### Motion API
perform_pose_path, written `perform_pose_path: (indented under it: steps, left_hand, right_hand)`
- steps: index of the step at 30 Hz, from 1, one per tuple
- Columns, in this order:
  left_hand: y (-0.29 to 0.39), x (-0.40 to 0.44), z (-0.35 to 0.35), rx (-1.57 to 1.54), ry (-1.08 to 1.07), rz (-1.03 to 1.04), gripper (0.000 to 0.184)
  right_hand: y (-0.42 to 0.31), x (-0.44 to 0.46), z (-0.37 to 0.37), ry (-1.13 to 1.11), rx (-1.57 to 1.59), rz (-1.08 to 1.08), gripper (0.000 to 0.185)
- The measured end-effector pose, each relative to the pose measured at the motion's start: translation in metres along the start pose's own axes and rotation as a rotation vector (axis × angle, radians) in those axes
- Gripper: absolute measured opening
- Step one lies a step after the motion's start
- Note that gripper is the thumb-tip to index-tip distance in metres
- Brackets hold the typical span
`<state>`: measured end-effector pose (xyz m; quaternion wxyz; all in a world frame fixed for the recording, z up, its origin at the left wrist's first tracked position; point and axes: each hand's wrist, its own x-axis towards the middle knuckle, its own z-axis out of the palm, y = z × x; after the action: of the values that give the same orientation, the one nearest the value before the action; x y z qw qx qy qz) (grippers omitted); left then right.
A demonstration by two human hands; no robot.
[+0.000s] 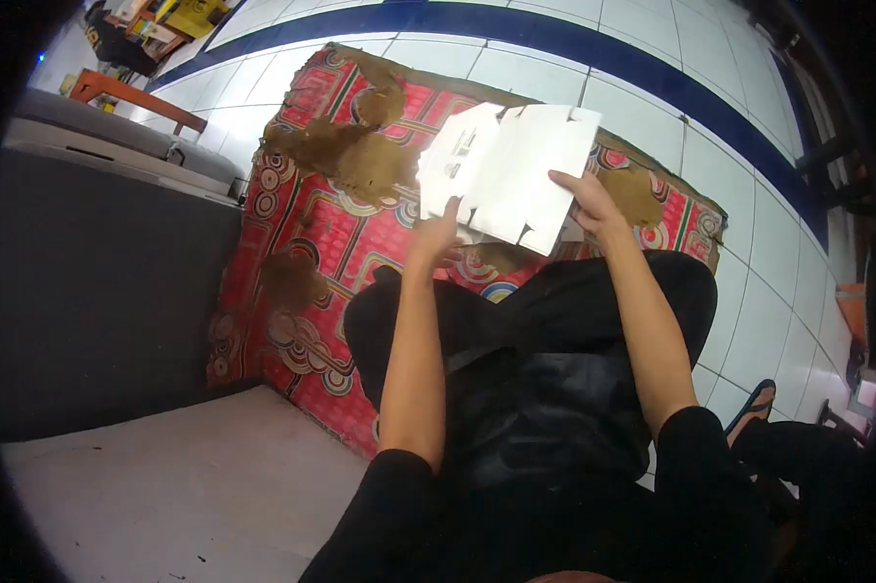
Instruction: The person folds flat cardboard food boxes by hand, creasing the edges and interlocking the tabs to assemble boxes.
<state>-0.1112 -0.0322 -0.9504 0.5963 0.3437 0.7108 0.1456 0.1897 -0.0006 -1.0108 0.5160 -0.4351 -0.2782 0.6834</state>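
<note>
Above my crossed legs I hold a flat white cardboard box blank [530, 170] with creases, notched edges and some small dark print on its left part. My left hand [440, 233] grips its lower left edge, thumb on top and fingers underneath. At the right edge my right hand [593, 209] pinches the card, with the thumb on its upper face. The fingers beneath are partly hidden. Under the blank's lower edge, a bit of another pale piece shows near my right hand; I cannot make out what it is.
I sit on a worn red patterned mat [302, 330] with brown torn patches, on white floor tiles [642, 107] with a blue stripe. A dark grey panel [107, 291] stands at the left. Another person's sandalled foot [754, 408] is at the right. An orange wooden frame [132, 97] stands upper left.
</note>
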Motion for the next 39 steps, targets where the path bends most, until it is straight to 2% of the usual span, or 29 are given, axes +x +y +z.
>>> perform_pose_path:
  steps: [1, 3, 4, 6, 8, 9, 10, 12, 13, 14, 16, 17, 18, 19, 20, 22, 24, 26, 27, 29, 30, 32, 35, 39]
  left_hand:
    - [-0.002, 0.006, 0.006, -0.008, 0.003, 0.001, 0.084]
    - [-0.002, 0.019, 0.016, -0.320, -0.094, 0.150, 0.075]
    - [0.002, 0.020, 0.024, -0.323, -0.091, 0.153, 0.075]
    - [0.005, 0.022, 0.039, -0.418, 0.086, 0.418, 0.072]
    - [-0.011, 0.070, 0.030, -0.368, 0.126, 0.501, 0.073]
    - [-0.025, 0.111, 0.018, -0.282, 0.112, 0.491, 0.074]
    - [-0.042, 0.141, 0.011, -0.180, 0.104, 0.452, 0.075]
    - [-0.054, 0.162, 0.005, 0.062, 0.055, 0.325, 0.078]
    - [-0.054, 0.160, 0.009, 0.146, 0.176, 0.277, 0.079]
    - [-0.053, 0.160, 0.012, 0.142, 0.166, 0.271, 0.079]
    - [-0.049, 0.155, 0.013, 0.250, 0.336, 0.322, 0.085]
    - [-0.041, 0.148, 0.012, 0.266, 0.361, 0.340, 0.090]
    - [-0.043, 0.149, 0.013, 0.268, 0.355, 0.340, 0.090]
    - [-0.042, 0.150, 0.014, 0.219, 0.456, 0.371, 0.093]
    - [-0.042, 0.151, 0.015, 0.170, 0.557, 0.400, 0.096]
    - [-0.039, 0.138, 0.018, 0.284, 0.601, 0.409, 0.094]
    - [-0.033, 0.107, 0.018, 0.400, 0.645, 0.408, 0.094]
    - [-0.019, 0.063, 0.017, 0.632, 0.407, 0.266, 0.082]
    - [-0.022, 0.059, 0.017, 0.632, 0.406, 0.258, 0.082]
    - [-0.028, 0.049, 0.018, 0.828, 0.243, 0.254, 0.057]
    - [-0.034, 0.052, 0.020, 0.826, 0.247, 0.244, 0.057]
    - [-0.049, 0.066, 0.024, 0.767, 0.401, 0.409, 0.041]
    - [-0.050, 0.068, 0.024, 0.742, 0.427, 0.380, 0.033]
    - [-0.060, 0.068, 0.028, 0.732, 0.469, 0.488, 0.028]
  right_hand:
    - [-0.006, -0.009, 0.005, 0.021, 0.030, 0.009, 0.047]
    - [0.009, -0.003, 0.006, 0.055, 0.081, -0.001, 0.049]
    - [0.024, 0.004, 0.003, 0.097, 0.144, -0.014, 0.052]
    - [0.040, 0.002, 0.013, 0.075, 0.176, -0.063, 0.052]
    - [0.029, -0.029, 0.038, 0.125, 0.032, 0.128, 0.056]
    - [0.026, -0.035, 0.033, 0.070, -0.208, 0.224, 0.047]
    - [0.012, -0.042, 0.035, 0.082, -0.208, 0.235, 0.047]
    - [-0.025, -0.047, 0.043, -0.137, -1.220, 0.742, 0.045]
    - [-0.021, -0.048, 0.028, -0.129, -1.367, 0.528, 0.045]
    - [-0.026, -0.043, 0.017, -0.126, -1.370, 0.539, 0.045]
    - [-0.037, -0.029, -0.005, -0.098, -1.537, 0.257, 0.040]
    - [-0.034, -0.030, -0.012, -0.096, -1.538, 0.265, 0.040]
    - [-0.028, -0.029, -0.019, 0.020, -1.583, 0.031, 0.044]
    - [-0.022, -0.027, -0.024, 0.139, -1.611, -0.208, 0.052]
    - [-0.016, -0.023, -0.028, 0.146, -1.608, -0.206, 0.052]
    - [-0.007, -0.016, -0.024, 0.074, -1.588, 0.043, 0.068]
    - [-0.004, -0.021, -0.012, 0.051, -1.655, 0.072, 0.068]
    - [0.000, -0.024, -0.008, 0.018, -1.726, 0.102, 0.068]
    - [0.003, -0.024, -0.009, 0.012, -1.750, 0.093, 0.065]
    - [0.008, -0.025, -0.009, -0.008, -1.772, 0.089, 0.062]
    - [0.006, -0.024, -0.007, 0.010, -1.784, 0.102, 0.059]
    - [0.010, -0.020, -0.007, 0.017, -1.791, 0.111, 0.056]
    - [0.022, -0.014, -0.017, 0.121, -1.655, 0.021, 0.063]
    - [0.020, -0.019, -0.018, 0.121, -1.695, 0.029, 0.054]
